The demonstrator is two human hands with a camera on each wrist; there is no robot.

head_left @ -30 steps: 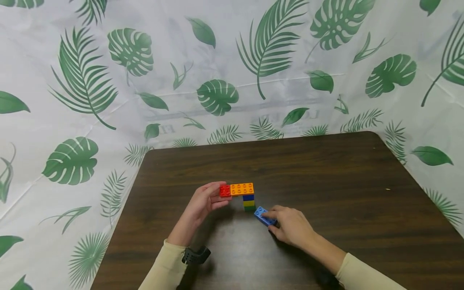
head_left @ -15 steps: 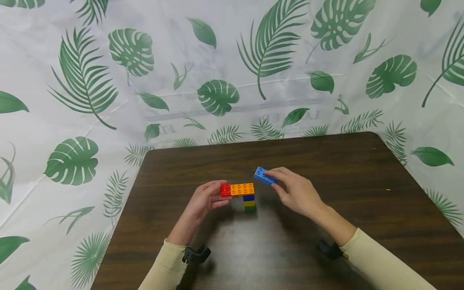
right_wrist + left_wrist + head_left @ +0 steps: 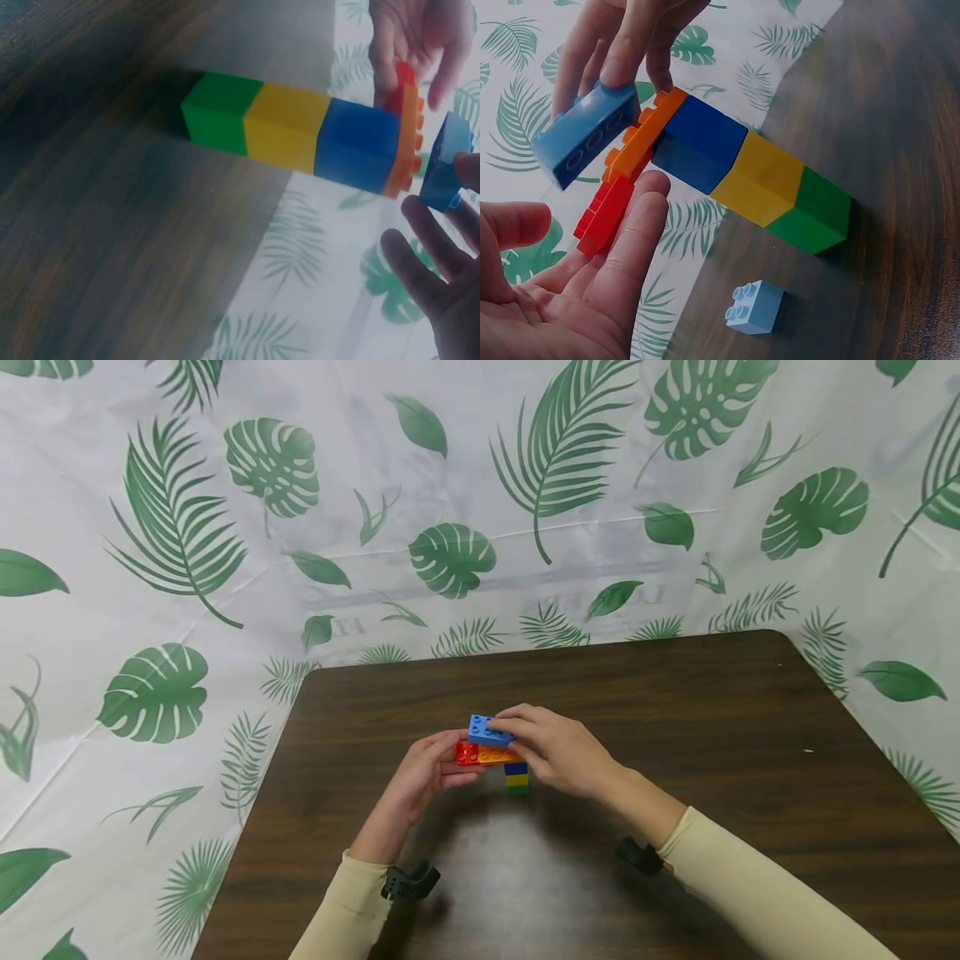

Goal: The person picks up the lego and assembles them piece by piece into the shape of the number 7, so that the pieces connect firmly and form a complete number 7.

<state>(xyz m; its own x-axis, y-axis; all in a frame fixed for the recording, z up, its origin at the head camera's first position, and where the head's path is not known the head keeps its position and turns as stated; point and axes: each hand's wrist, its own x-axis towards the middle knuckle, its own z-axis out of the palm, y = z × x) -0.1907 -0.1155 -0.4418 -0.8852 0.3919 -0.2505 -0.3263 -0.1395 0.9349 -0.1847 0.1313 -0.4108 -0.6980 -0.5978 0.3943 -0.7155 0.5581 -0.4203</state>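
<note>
In the head view a tower of green (image 3: 517, 790), yellow (image 3: 517, 781) and dark blue (image 3: 515, 769) bricks stands on the dark wooden table (image 3: 637, 693). An orange brick (image 3: 646, 136) lies across its top, with a small red brick (image 3: 604, 217) at the overhanging end. Extended fingers of my left hand (image 3: 420, 777) support the red brick from below; the thumb is apart from it. My right hand (image 3: 558, 747) pinches a lighter blue brick (image 3: 486, 729) just above the orange one. Both wrist views show a gap between these two, the blue brick tilted.
A small pale blue brick (image 3: 755, 307) lies on the table near the tower in the left wrist view; I cannot make it out from the head. A white leaf-printed sheet (image 3: 375, 552) hangs behind the table.
My right hand has lifted the blue brick off the table and carried it left, over the orange brick. The left hand stays at the red brick.
</note>
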